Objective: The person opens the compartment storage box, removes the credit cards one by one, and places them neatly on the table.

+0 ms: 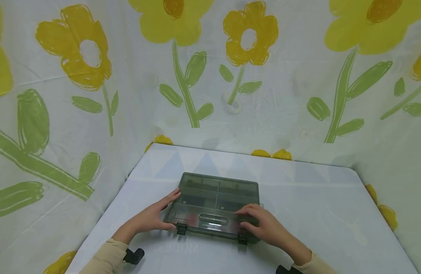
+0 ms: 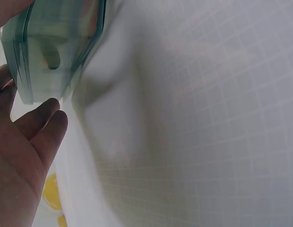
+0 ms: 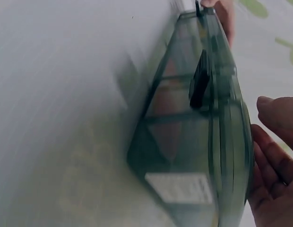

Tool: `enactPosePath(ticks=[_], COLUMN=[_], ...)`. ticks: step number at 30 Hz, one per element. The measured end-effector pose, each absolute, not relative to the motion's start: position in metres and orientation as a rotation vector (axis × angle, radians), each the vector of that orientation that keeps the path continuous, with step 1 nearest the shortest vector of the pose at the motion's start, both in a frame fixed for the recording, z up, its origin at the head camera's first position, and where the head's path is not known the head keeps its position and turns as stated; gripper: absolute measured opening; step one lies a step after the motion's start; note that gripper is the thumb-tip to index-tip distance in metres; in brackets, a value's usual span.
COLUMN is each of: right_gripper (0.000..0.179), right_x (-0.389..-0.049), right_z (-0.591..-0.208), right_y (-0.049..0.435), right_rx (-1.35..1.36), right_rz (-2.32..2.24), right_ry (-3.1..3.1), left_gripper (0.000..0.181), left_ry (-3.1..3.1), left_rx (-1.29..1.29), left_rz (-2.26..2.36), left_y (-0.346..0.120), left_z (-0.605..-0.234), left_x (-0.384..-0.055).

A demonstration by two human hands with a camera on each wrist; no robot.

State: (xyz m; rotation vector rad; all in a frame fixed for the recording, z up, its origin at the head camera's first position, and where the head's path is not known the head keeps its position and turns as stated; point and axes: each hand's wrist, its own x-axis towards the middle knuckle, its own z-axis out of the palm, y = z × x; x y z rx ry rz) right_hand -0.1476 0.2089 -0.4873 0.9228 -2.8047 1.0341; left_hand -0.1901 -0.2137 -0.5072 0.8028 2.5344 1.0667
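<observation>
A translucent dark green plastic organizer box lies on the table with its lid down. Dividers show through the lid, and reddish contents can be made out inside. Two black latches, a left one and a right one, are on its front edge; in the right wrist view one latch juts out from the wall. My left hand is at the box's left end, fingers extended along the side and thumb by the front left corner. Fingertips of my right hand rest on the lid's right part, thumb apart from the fingers.
The white table spreads around the box, with its far edge against a flowered cloth backdrop. Cloth walls also stand at left and right. A white label is on the box's wall.
</observation>
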Motion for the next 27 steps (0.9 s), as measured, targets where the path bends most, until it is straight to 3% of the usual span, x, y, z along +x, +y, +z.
enactPosePath(ticks=[12,22,27], right_gripper=[0.042,0.089,0.096], right_x=[-0.142,-0.138,-0.137], right_z=[-0.49,-0.496,-0.5], right_y=[0.247,0.26,0.259], right_rx=[0.815,0.848,0.835], right_rz=[0.906,0.872,0.84], right_ry=[-2.818,-2.943,-2.96], left_gripper=[0.108,0.108,0.109], left_ry=[2.535,2.525,2.518], left_rx=[0.763,0.734,0.739], left_rz=[1.068,1.104,1.116], left_y=[-0.213,-0.212,-0.212], left_z=[-0.509,-0.511,-0.511], left_x=[-0.189,-0.187,-0.187])
